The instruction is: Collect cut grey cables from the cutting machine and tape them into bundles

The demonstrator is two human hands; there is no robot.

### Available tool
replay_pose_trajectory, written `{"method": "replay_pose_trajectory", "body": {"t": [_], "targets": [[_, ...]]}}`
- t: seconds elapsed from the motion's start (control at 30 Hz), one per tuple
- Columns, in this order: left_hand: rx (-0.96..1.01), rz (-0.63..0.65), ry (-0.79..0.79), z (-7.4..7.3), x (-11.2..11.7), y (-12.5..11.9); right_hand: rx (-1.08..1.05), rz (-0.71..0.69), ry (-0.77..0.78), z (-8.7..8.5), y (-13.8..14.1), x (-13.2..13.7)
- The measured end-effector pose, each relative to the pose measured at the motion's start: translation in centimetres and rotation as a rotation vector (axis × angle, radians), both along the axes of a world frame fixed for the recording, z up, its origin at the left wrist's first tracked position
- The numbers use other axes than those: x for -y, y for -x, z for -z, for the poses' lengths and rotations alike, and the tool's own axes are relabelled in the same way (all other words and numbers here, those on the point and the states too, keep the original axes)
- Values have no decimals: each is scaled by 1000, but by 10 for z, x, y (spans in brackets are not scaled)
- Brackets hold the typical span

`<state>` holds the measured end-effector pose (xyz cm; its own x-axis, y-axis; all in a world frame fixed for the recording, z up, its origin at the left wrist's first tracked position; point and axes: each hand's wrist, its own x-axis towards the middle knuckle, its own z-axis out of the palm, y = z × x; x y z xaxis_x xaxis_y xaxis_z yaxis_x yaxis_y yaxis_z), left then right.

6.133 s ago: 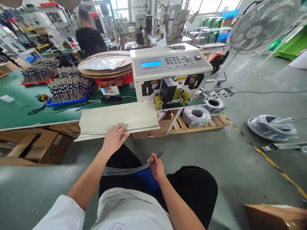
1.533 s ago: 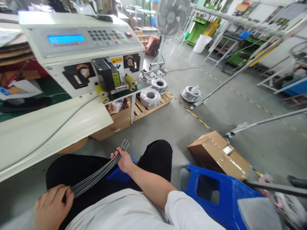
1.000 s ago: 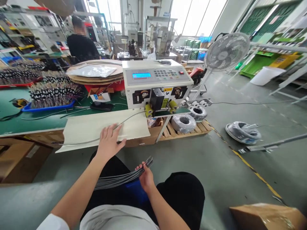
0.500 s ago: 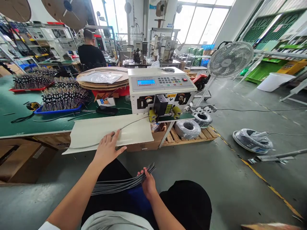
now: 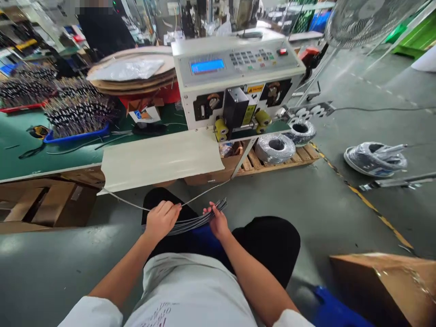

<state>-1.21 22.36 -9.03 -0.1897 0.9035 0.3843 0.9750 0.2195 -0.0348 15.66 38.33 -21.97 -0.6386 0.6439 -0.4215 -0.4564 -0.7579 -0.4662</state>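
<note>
My left hand (image 5: 163,218) is closed around a single grey cable (image 5: 204,194), above my lap. One end of this cable points up to the right, apart from the machine; the other runs left past the cream sheet's corner. In my right hand (image 5: 218,221) is a bundle of cut grey cables (image 5: 190,224), gripped near its right end. The bundle lies across my thighs, its left part hidden behind my left hand. Ahead stands a white wire-cutting machine (image 5: 238,59) with yellow-green rollers (image 5: 220,130). A curved cream sheet (image 5: 160,159) slopes down beside it.
On the green bench (image 5: 20,159) are a blue tray (image 5: 78,136) of wire assemblies and stacked round boards (image 5: 102,86). Cable coils (image 5: 275,149) sit on a pallet beneath. A cardboard box (image 5: 384,281) stands at lower right, a fan (image 5: 368,22) at upper right.
My left hand has lifted the single cable off the cream sheet and brought it down beside the bundle. The cable no longer reaches the rollers. My view has tilted down.
</note>
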Motion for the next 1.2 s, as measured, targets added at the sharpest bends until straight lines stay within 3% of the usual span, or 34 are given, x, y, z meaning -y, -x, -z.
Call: {"method": "replay_pose_trajectory", "body": {"t": [0.13,0.23,0.9,1.07,1.13,1.2], "targets": [[120,2,163,34,11,-37,63,16,5,4,0,2],[152,-2,235,44,15,-47,88,3,-1,7,-1,3],[89,28,291,38,16,-43,12,33,21,8,0,4],[117,-162,245,29,52,-13,19,59,60,10,2,5],[180,-211,198,33,74,1,35,71,64,10,3,6],[272,-223,131,46,93,13,37,65,65,11,5,6]]}}
